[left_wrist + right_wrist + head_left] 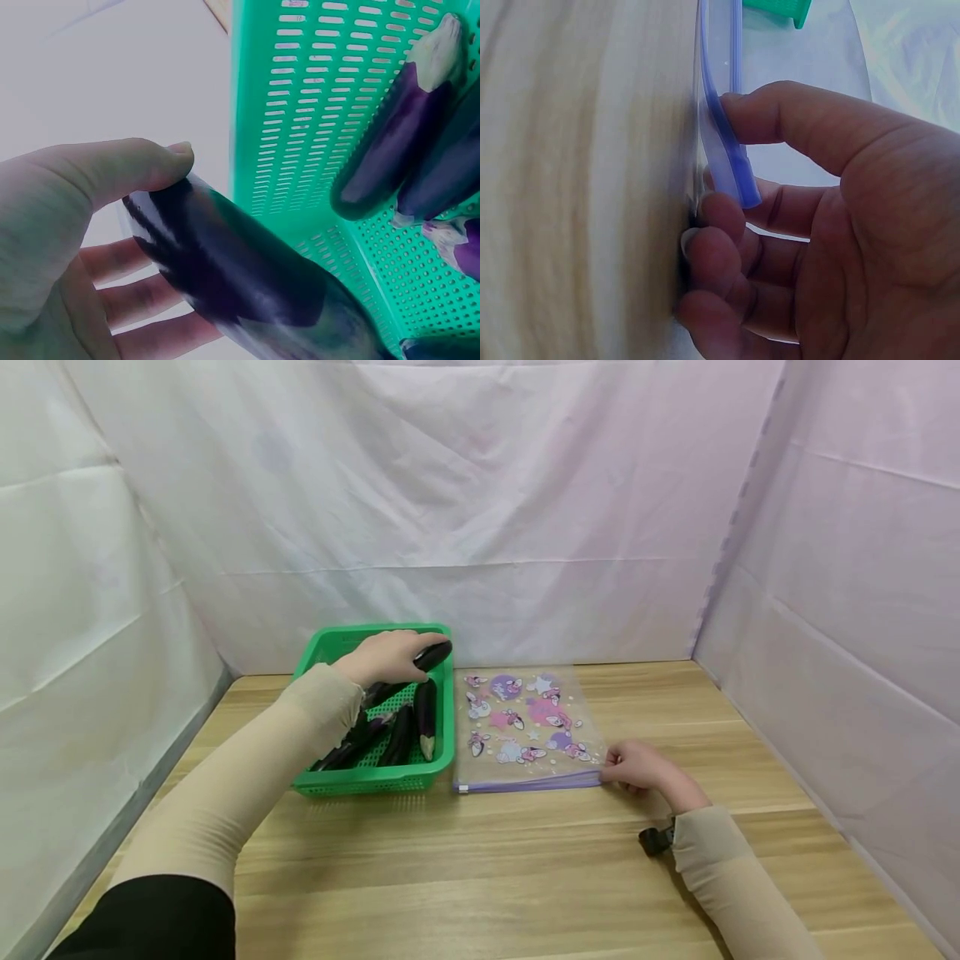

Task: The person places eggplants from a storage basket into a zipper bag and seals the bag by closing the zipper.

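Observation:
My left hand grips a dark purple eggplant over the green basket. In the left wrist view the thumb lies on one side of the eggplant and the fingers pass behind it. Several more eggplants lie inside the basket, partly hidden by my left arm. At the right, my right hand pinches the corner of a clear zip bag printed with pink and purple cartoon figures. Its purple zip strip runs along the near edge, and a white slider sits at the left end.
The wooden table extends in front of the basket and bag. White cloth walls enclose its back and both sides. The basket stands close to the back wall, with the bag flat beside it on the right. A black wrist camera is on my right wrist.

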A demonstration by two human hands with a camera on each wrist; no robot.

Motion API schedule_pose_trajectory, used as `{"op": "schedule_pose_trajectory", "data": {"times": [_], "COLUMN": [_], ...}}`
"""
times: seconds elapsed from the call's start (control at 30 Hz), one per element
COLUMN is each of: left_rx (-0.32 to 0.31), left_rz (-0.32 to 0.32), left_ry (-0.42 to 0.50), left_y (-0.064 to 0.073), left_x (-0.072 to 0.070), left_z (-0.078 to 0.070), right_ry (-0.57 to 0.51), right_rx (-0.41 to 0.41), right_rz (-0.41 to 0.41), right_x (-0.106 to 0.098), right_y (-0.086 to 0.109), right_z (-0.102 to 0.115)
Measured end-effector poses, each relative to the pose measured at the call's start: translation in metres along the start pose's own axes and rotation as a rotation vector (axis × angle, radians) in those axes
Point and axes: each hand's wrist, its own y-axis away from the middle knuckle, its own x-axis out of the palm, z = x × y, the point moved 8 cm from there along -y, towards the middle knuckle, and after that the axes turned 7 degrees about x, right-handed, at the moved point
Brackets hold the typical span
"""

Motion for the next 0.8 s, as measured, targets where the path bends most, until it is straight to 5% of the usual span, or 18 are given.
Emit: {"op": "schedule_pose_trajectory", "data": {"times": [0.8], "left_rx": [0.045], "left_rz": [-0.002], "left_ry": [0.010], "left_y": [-0.005], "left_x": [-0.001], "left_z": [-0.014], "right_ry": [-0.002], "right_rx": [0.019], "right_rz": [0.016], "right_x": [0.002], "right_y": [0.001], "right_z": [-0.001]}}
